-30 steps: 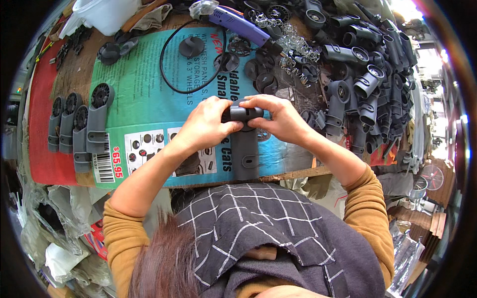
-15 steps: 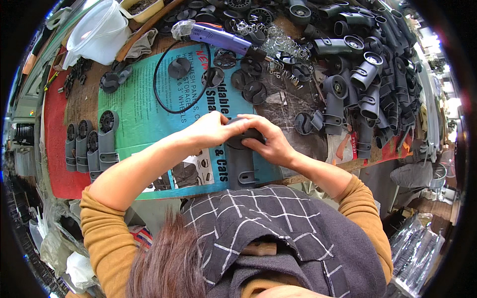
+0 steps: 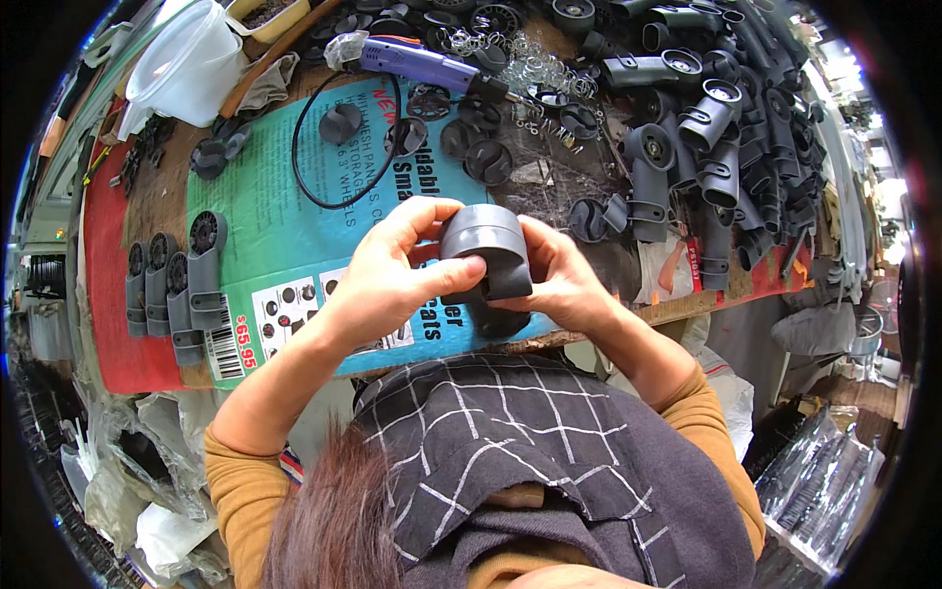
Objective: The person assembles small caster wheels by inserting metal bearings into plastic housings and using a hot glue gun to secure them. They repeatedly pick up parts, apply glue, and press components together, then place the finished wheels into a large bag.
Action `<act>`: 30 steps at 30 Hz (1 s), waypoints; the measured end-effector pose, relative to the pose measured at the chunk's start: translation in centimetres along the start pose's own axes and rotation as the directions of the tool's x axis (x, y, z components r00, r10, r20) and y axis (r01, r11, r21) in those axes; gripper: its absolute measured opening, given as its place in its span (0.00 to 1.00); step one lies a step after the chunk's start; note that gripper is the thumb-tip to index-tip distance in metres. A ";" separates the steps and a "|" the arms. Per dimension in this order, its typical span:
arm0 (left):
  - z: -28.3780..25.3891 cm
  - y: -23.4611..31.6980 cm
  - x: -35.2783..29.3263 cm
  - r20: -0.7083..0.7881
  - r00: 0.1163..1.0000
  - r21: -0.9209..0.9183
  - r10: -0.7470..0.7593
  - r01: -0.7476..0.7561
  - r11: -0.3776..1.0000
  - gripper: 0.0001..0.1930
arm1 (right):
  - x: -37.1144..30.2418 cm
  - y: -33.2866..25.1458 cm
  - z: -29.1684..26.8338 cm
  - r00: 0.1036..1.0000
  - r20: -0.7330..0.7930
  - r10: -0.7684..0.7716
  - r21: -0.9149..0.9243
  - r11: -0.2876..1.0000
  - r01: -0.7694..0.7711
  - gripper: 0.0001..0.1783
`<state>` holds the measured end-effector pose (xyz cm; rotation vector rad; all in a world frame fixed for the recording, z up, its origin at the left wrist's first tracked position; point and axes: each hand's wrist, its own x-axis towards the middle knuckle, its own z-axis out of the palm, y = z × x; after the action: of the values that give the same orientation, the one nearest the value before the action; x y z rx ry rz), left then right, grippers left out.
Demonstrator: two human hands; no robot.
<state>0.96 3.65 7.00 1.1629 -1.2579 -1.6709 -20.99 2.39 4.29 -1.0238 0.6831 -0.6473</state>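
Observation:
Between my hands is a dark grey plastic tube fitting with a round head [image 3: 481, 233], raised over the near edge of the table. My left hand [image 3: 397, 270] grips the head from the left, its thumb lying across the front. From the right, the fingers of my right hand [image 3: 567, 280] close round the fitting's other side. A curved lip shows on the head's near side, with a darker part below it in shadow. Round dark caps with curved ridges [image 3: 489, 162] lie just beyond my hands.
Similar fittings [image 3: 204, 270] stand in a row at left; a large heap of them [image 3: 721, 147] fills the right. A purple electric screwdriver [image 3: 420, 63], a black cable loop [image 3: 297, 147] and loose springs [image 3: 545, 61] lie farther back. A white bucket [image 3: 182, 74] occupies the far left.
My hands have lifted the fitting and turned it, so its round head now stands edge-on. The tube end that pointed toward me is mostly out of sight. My left hand has shifted to the head's left side.

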 end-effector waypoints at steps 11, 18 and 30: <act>2.1 -8.0 -0.2 -0.201 0.927 0.382 0.318 -0.224 0.896 0.43 | 2.9 7.0 3.7 0.695 0.339 -0.634 -0.803 -0.580 -0.137 0.15; 1.2 -10.0 3.1 -0.320 0.769 0.544 0.553 -0.329 0.772 0.25 | 1.8 4.7 2.8 0.813 -0.183 -0.553 -0.913 0.403 0.069 0.11; 0.6 -8.4 2.9 -0.255 0.903 0.408 0.344 -0.222 0.886 0.25 | 5.9 2.2 -3.1 0.959 -0.281 0.028 -0.376 0.916 -0.137 0.12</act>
<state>-0.80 3.25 -1.69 1.3282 -1.4851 -0.9996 -19.31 -2.88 -0.06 -1.2805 1.1248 -0.5928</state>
